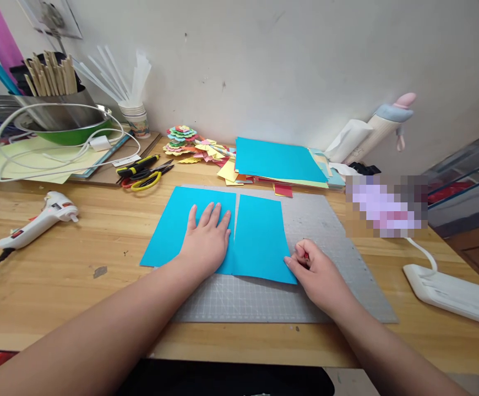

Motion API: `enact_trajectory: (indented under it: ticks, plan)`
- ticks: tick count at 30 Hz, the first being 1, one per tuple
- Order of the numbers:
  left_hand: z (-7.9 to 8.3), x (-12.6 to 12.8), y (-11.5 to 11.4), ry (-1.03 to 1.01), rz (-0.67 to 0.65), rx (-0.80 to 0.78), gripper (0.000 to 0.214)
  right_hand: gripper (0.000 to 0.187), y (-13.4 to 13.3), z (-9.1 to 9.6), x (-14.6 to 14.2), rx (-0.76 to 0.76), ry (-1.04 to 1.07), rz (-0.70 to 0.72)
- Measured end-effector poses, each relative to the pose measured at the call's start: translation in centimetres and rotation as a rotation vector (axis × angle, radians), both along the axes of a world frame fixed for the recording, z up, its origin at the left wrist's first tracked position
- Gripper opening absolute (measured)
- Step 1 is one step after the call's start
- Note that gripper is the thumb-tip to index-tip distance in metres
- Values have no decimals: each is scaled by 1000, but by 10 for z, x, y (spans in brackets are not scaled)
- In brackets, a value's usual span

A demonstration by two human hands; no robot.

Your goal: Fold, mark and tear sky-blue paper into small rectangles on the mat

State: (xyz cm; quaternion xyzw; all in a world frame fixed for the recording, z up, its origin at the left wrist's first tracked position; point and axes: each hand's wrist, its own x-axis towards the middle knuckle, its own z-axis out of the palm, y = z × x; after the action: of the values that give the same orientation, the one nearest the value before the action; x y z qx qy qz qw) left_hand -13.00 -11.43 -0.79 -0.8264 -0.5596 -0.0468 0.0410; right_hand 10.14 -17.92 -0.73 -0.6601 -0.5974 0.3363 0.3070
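Blue paper [260, 236], 2 pcs, on 1 mat [317, 220]: L hand [206, 242], grip wide; R hand [317, 275], grip narrow on 1 pc.

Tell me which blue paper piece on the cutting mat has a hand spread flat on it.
The left blue paper piece: your left hand lies spread on it. The right blue paper piece instead has your right hand at its right edge.
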Motion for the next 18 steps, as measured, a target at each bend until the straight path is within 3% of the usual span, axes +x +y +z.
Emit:
enact_trajectory:
  ticks: [10,15,18]
  plan:
    - [0,1,-1,-17,-3,0,48,30,-8,-1,22,5,-106,-24]
    - [7,-2,3,-42,33,7,48,35,14,-1,64,107,-213,-90]
    - [23,-23,14,-61,137,38,49,32,35,3,86,135,-356,-149]
